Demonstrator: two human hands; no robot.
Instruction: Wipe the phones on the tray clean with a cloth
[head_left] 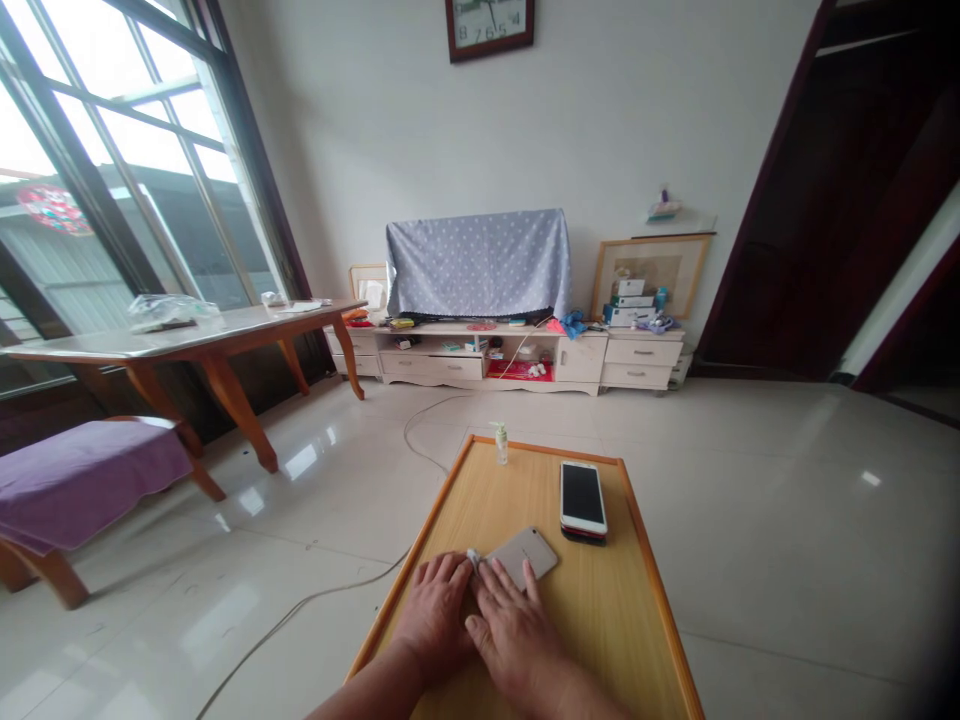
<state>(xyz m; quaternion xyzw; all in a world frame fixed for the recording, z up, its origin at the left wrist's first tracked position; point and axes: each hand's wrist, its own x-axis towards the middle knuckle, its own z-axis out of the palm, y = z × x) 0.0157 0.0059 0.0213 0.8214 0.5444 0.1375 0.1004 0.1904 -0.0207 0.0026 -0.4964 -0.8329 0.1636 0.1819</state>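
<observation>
A pale silver phone [529,552] lies face down and slanted on the wooden table [600,630]. My right hand [517,630] rests flat over its near left part, fingers stretched out and slightly apart. Against the phone's left end is my left hand [439,605], its fingers bent and close together. A small white bit, perhaps tissue or cloth [473,558], pokes out at the left fingertips. Most of it is hidden, as is the phone's near left end. Further right, a white phone with a dark screen [583,497] sits on top of another dark, red-edged item.
A small clear pump bottle [501,446] stands at the table's far edge. Across the floor runs a cable [300,605] on the left. A larger table [225,330] and a bench with purple cloth [90,475] are left. Ahead is a low white cabinet [581,362].
</observation>
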